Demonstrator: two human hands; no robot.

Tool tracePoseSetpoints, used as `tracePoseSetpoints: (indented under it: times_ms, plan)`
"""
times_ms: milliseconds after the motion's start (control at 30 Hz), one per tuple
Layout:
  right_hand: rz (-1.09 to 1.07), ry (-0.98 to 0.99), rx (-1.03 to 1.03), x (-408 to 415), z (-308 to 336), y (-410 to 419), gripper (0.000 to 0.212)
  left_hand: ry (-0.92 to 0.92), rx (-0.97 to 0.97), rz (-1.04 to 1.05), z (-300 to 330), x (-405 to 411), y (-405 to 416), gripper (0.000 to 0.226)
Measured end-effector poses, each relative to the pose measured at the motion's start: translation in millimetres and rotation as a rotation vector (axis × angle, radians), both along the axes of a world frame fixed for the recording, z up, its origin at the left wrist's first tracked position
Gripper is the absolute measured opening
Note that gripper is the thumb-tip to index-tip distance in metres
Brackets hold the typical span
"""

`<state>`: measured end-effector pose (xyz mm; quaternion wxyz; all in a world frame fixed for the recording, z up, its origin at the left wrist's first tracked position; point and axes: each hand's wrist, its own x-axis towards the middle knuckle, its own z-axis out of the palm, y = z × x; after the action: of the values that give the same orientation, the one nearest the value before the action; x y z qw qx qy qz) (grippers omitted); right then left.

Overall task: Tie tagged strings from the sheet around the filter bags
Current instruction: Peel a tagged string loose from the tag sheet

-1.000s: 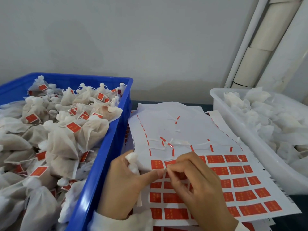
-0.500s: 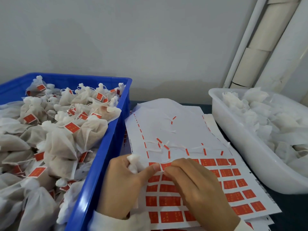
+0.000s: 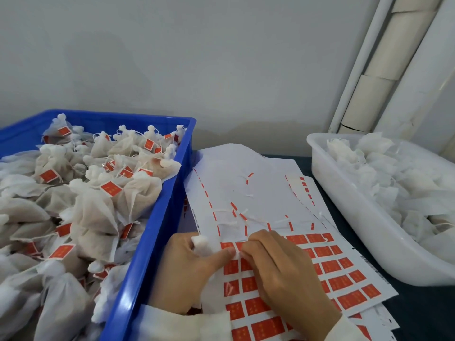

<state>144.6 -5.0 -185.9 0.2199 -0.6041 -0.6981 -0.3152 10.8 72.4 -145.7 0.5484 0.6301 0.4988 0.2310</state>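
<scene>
Head view: a dark tabletop (image 3: pixel 418 313) is seen set against a plain pale grey wall (image 3: pixel 197 57), with white pipes and a cream jointed duct (image 3: pixel 384 70) rising in the corner to the right of the wall.

Taken as the landmark, a white paper sheet of red rectangular tags with white strings (image 3: pixel 327 271) lies flat in the middle of the tabletop, on top of further sheets of the same kind. Its far half has been stripped, with only thin red slivers and loose string ends left; its near half is filled with rows of red tags.

Left of the sheet, and touching its edge, a blue plastic crate (image 3: pixel 157 232) is piled with tied white filter bags bearing red tags (image 3: pixel 103 200). Right of the sheet, a white plastic tub (image 3: pixel 349 225) is filled with loose white filter bags without tags (image 3: pixel 384 168).

At the sheet's near left corner, the left hand (image 3: pixel 187 269) is curled round a white filter bag (image 3: pixel 200 244), whose gathered neck sticks up above the fist; its thumb is stretched onto the top row of tags. The right hand (image 3: pixel 283 271) lies over the sheet's near half, with its fingertips pinched together on something small and white at the top row of tags, just beside the left thumb; whether it is a string cannot be told. Pale sleeves are seen at both wrists.
</scene>
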Motion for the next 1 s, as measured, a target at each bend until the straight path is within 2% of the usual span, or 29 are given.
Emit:
tracePoseSetpoints:
  times_ms: [300,367,533,633,700,767,1000]
  plan:
    - [0.034,0.045,0.074,-3,-4,1,0.054,-0.01,0.009,-0.037,-2,-1,-2,0.04]
    - [0.027,0.089,0.095,-4,-2,1,0.051,-0.022,0.018,-0.027,-2,-1,-1,0.038]
    - [0.048,0.216,0.135,-4,-2,0,0.023,-0.068,0.013,-0.022,-6,0,-1,0.027]
    - [0.032,0.195,0.168,-4,-4,1,0.022,-0.087,-0.001,-0.022,-5,1,-1,0.033]
    - [0.037,0.196,0.188,-3,-4,1,0.022,-0.121,0.008,-0.027,-6,0,0,0.029]
    - [0.053,0.216,0.195,0,-4,-1,0.022,-0.177,-0.002,-0.047,-6,-3,1,0.024]
    - [0.057,0.306,0.176,12,-2,-8,0.025,-0.279,-0.074,-0.1,-6,-2,3,0.033]
